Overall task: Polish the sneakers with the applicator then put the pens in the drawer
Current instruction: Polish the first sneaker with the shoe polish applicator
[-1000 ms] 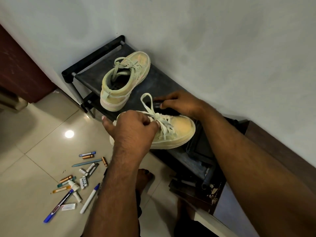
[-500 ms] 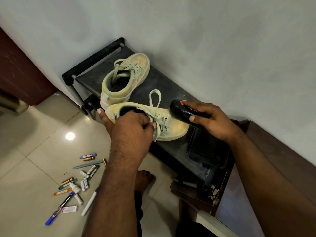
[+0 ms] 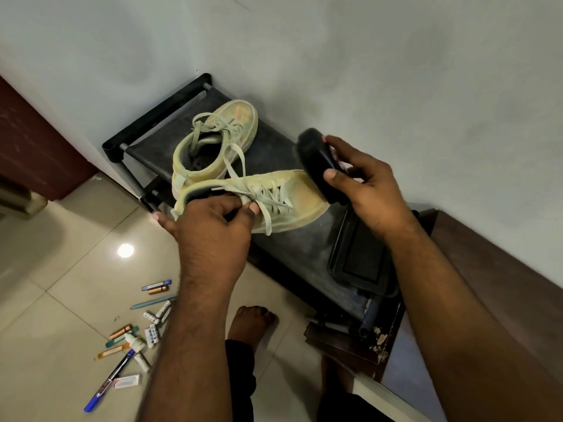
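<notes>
Left hand (image 3: pixel 210 226): curled tight on the near sneaker (image 3: pixel 274 199), at the laces and the open top; thumb out to the side.
Right hand (image 3: pixel 368 190): fingers (image 3: pixel 332 175) wrapped around the black applicator (image 3: pixel 316 166).
Applicator: held up on edge, touching the toe of the near sneaker.
Near sneaker: pale yellow-green, on the black shoe rack (image 3: pixel 292 248), toe to the right.
Far sneaker (image 3: pixel 213 141): on the same rack, just behind the near one, toe to the wall.
Black tray (image 3: pixel 362 260): lying on the rack, right of the near sneaker, under the right wrist.
Pens (image 3: pixel 134 330): spread out on the tiled floor (image 3: pixel 61 300), left of the left arm, well apart from the rack.
Bare foot (image 3: pixel 249 324): on the floor, below the rack.
</notes>
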A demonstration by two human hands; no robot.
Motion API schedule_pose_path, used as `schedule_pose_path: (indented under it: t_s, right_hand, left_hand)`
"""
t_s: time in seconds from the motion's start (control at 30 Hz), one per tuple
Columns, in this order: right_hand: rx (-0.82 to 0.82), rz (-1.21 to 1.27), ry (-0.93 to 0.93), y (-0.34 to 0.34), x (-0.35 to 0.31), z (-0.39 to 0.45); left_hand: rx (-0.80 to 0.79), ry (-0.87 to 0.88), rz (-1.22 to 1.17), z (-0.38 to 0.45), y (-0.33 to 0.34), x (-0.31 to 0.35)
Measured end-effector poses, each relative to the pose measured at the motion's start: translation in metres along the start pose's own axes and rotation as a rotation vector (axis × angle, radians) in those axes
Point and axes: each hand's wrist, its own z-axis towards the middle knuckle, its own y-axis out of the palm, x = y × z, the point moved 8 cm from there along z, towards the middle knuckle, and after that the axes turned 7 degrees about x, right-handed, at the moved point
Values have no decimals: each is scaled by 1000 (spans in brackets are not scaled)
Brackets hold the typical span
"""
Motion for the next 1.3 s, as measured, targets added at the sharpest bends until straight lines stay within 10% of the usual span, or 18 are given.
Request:
schedule_pose_path:
  t_s: [0.33,0.57,0.97,1.3]
  right_hand:
    - [459,-253,72,-12,21,-15]
    - [722,29,114,-43,11,-44]
    - [679,-101,266,22,19,-101]
    - [208,-130,631,-18,25,3]
  left_hand:
    - [-2,-214,-143,-12,11,-5]
    - [154,-529,-286,-16,1,-38]
    - [154,-440,125,-9,-6,-37]
    - [47,-280,308,-7,4,-25]
